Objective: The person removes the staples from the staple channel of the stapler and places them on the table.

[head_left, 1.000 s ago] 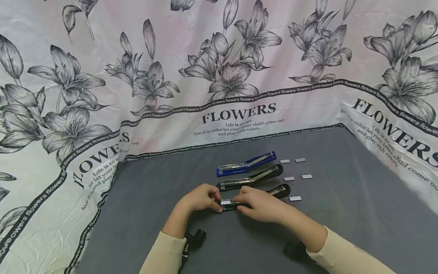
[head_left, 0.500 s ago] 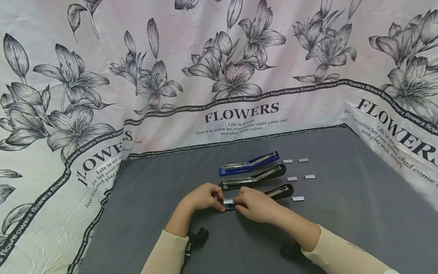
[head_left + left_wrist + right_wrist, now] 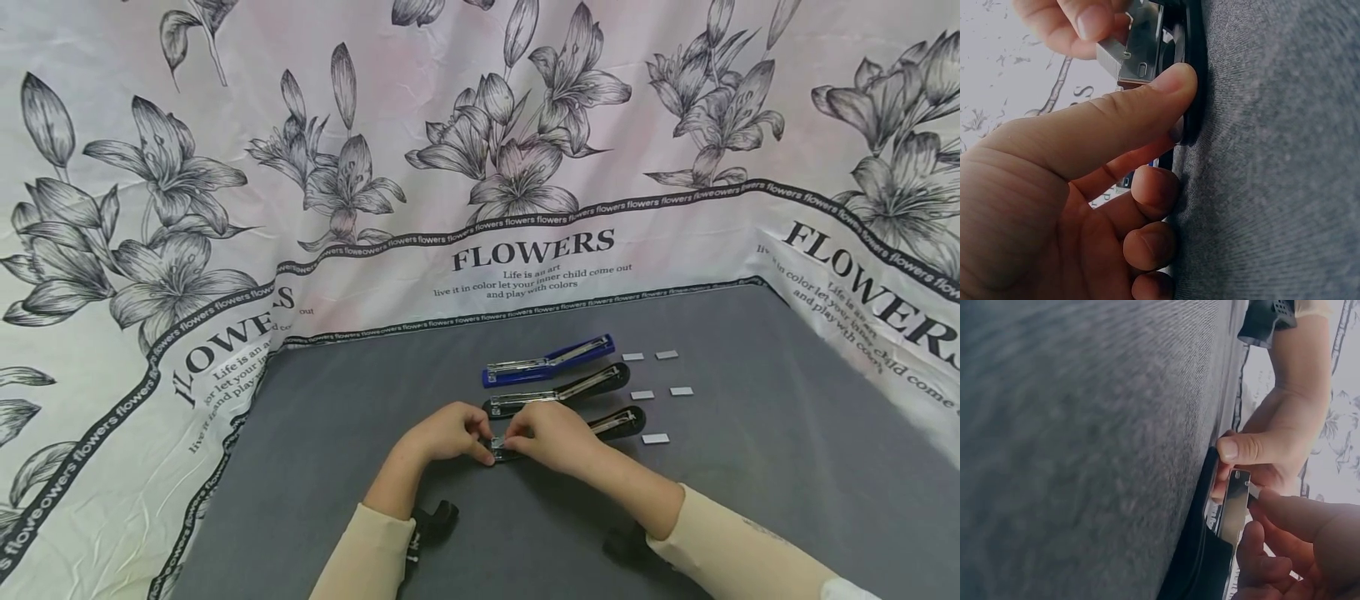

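Nearest the person lies an opened black stapler (image 3: 621, 423), its top swung back to the right. My left hand (image 3: 442, 433) pinches its front end; the thumb (image 3: 1175, 78) shows on the base in the left wrist view. Over the metal magazine (image 3: 1141, 53), my right hand (image 3: 553, 435) pinches a small strip of staples (image 3: 1111, 57) between thumb and finger. The strip sits tilted against the magazine's side edge, near its front. In the right wrist view the strip (image 3: 1254, 490) is mostly covered by fingertips.
Behind are a second opened black stapler (image 3: 600, 383) and an opened blue stapler (image 3: 547, 361). Several staple strips (image 3: 656, 439) lie to their right on the grey cloth (image 3: 337, 433). A flower-printed curtain (image 3: 375, 292) borders the table.
My right hand has shifted its hold on the staple strip, which lay flat and bright over the magazine and is now mostly hidden by fingers. My left hand keeps its grip on the stapler's front.
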Available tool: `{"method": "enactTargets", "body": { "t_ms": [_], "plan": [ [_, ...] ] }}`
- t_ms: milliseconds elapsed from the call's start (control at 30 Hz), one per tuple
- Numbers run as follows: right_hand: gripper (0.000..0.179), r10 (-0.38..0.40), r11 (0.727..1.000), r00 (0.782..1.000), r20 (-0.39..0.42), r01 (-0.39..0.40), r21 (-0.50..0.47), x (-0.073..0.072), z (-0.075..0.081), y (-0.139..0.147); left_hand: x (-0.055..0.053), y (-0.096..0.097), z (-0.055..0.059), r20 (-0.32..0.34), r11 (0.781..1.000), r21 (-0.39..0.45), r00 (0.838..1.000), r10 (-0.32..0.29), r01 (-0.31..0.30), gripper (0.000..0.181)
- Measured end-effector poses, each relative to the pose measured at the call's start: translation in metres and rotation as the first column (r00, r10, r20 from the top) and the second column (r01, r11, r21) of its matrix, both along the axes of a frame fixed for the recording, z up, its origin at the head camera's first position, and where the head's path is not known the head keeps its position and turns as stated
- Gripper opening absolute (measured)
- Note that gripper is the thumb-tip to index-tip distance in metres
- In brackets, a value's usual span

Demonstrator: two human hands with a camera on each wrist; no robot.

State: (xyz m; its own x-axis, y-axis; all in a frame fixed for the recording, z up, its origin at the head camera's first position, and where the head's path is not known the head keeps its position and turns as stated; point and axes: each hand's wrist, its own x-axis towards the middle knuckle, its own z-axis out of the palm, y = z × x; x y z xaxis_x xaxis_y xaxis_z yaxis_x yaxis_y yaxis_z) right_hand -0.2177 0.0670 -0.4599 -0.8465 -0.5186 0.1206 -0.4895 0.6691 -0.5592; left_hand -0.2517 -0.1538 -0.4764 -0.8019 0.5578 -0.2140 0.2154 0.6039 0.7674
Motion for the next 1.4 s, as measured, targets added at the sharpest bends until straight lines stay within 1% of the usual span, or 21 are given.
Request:
{"method": "enactTargets", "body": {
  "t_ms": [233, 300, 400, 467, 567, 667, 900, 1133, 1267, 1400],
  "plan": [
    [0.013, -0.012, 0.999, 0.998, 0.063, 0.015, -0.040, -0.004, 0.000, -0.004, -0.003, -0.001, -0.005, -0.016, 1.000, 0.005, 1.000, -0.010, 0.010, 0.018],
    [0.011, -0.020, 0.998, 0.996, 0.085, 0.024, -0.055, -0.004, 0.000, -0.005, -0.003, -0.002, -0.006, -0.017, 1.000, 0.003, 1.000, -0.011, 0.011, 0.018],
    [0.012, -0.011, 0.997, 0.994, 0.110, 0.019, -0.076, -0.006, 0.000, -0.007, -0.002, -0.002, -0.004, -0.011, 1.000, 0.012, 1.000, -0.010, 0.010, 0.018],
    [0.013, 0.005, 0.996, 0.994, 0.114, 0.005, -0.087, -0.007, 0.000, -0.007, -0.001, -0.002, -0.003, -0.005, 1.000, 0.016, 1.000, -0.010, 0.010, 0.018],
    [0.010, 0.026, 0.995, 0.994, 0.110, -0.015, -0.095, -0.007, 0.000, -0.007, -0.001, -0.001, -0.003, -0.005, 1.000, 0.019, 1.000, -0.008, 0.009, 0.018],
    [0.008, 0.028, 0.995, 0.993, 0.110, -0.017, -0.100, -0.008, 0.000, -0.006, -0.001, -0.001, -0.003, -0.006, 1.000, 0.018, 1.000, -0.009, 0.009, 0.018],
    [0.010, -0.006, 0.991, 0.987, 0.161, 0.028, -0.134, -0.007, 0.006, 0.001, 0.000, 0.000, -0.001, -0.010, 1.000, 0.013, 1.000, -0.004, 0.004, 0.018],
    [0.011, -0.054, 0.981, 0.977, 0.208, 0.091, -0.170, -0.005, 0.020, 0.014, -0.001, 0.001, -0.002, -0.005, 1.000, 0.003, 1.000, 0.013, -0.013, 0.020],
    [0.011, -0.080, 0.979, 0.975, 0.207, 0.116, -0.167, -0.003, 0.027, 0.024, -0.001, 0.002, -0.003, 0.003, 1.000, -0.002, 1.000, 0.023, -0.023, 0.020],
    [0.012, -0.090, 0.977, 0.976, 0.197, 0.125, -0.174, 0.001, 0.030, 0.036, -0.001, 0.002, -0.003, 0.001, 1.000, -0.008, 1.000, 0.027, -0.027, 0.020]
  ]
}}
